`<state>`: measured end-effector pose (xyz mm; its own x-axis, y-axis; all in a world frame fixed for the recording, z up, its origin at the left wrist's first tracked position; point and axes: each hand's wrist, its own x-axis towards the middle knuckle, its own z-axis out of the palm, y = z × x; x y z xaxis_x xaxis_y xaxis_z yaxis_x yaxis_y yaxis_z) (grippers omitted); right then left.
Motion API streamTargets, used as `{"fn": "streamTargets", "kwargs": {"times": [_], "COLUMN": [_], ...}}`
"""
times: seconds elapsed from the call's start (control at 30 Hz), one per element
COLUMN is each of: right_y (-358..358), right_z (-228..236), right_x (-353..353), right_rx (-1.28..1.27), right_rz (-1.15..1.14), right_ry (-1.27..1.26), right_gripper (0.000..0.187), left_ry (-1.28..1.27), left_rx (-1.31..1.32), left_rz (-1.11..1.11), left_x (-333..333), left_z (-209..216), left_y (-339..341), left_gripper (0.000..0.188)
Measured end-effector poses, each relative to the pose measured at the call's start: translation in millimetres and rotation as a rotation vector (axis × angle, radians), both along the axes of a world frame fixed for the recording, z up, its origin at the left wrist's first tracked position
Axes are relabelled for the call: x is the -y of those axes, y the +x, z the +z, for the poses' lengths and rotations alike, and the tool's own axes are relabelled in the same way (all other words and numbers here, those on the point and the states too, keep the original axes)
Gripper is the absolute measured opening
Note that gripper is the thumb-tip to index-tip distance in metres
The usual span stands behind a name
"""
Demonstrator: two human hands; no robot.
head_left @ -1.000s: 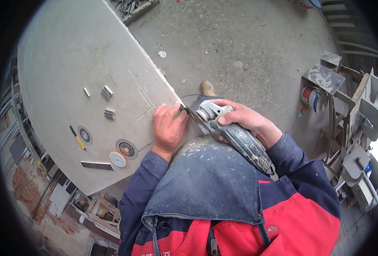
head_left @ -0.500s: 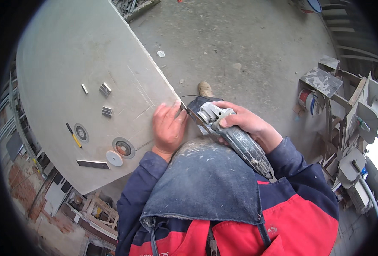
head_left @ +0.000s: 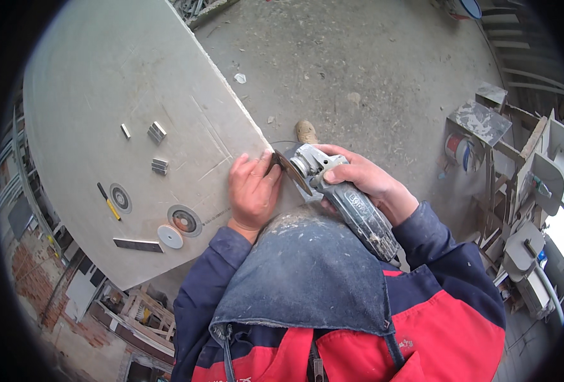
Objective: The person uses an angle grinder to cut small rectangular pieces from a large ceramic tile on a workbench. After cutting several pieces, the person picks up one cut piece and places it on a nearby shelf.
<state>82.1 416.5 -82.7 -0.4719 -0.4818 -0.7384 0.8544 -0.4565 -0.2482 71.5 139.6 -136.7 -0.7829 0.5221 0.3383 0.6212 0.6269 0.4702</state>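
Observation:
My right hand [head_left: 378, 181] grips a dusty angle grinder [head_left: 362, 216] by its front body, thumb on top. Its thin cutting disc [head_left: 296, 176] faces left, over my lap. At the corner of the pale grey slab table [head_left: 103, 83], my left hand [head_left: 252, 194] lies with bent fingers pinching a small dark piece [head_left: 274, 159] at the edge. The disc's upper edge meets or nearly meets this piece; I cannot tell whether they touch. Fingertips of my left hand are very close to the disc.
On the table lie two grinding discs [head_left: 185, 221], a white round disc [head_left: 170, 236], a dark strip [head_left: 138, 245], a yellow-and-black pen-like tool [head_left: 113, 209] and several small metallic blocks [head_left: 157, 132]. A cluttered wooden rack [head_left: 517, 146] and a bucket [head_left: 458, 149] stand right.
The grinder has shifted slightly left and up, and its disc has tilted to show more of its face. My left hand has stayed almost in place.

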Motion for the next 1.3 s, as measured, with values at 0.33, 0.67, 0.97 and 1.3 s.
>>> {"fn": "streamTargets", "kwargs": {"times": [0.33,0.67,0.97,1.3], "right_y": [-4,21,38,25], "right_z": [0,-14,-25,-13], "right_x": [1,-11,-25,-21], "right_rx": [-0.019,0.029,0.127,0.04], "right_rz": [0.002,0.072,-0.131,-0.128], "right_ry": [0.007,-0.059,0.018,0.003], "right_gripper": [0.074,0.075,0.076,0.078], "left_ry": [-0.011,0.021,-0.091,-0.095], "left_rx": [-0.003,-0.01,0.007,0.231], "left_rz": [0.001,-0.003,0.075,-0.024], "left_x": [0,3,16,27], "left_z": [1,-4,6,33], "left_y": [1,-2,-13,-14], "left_gripper": [0.031,0.031,0.031,0.032]}}
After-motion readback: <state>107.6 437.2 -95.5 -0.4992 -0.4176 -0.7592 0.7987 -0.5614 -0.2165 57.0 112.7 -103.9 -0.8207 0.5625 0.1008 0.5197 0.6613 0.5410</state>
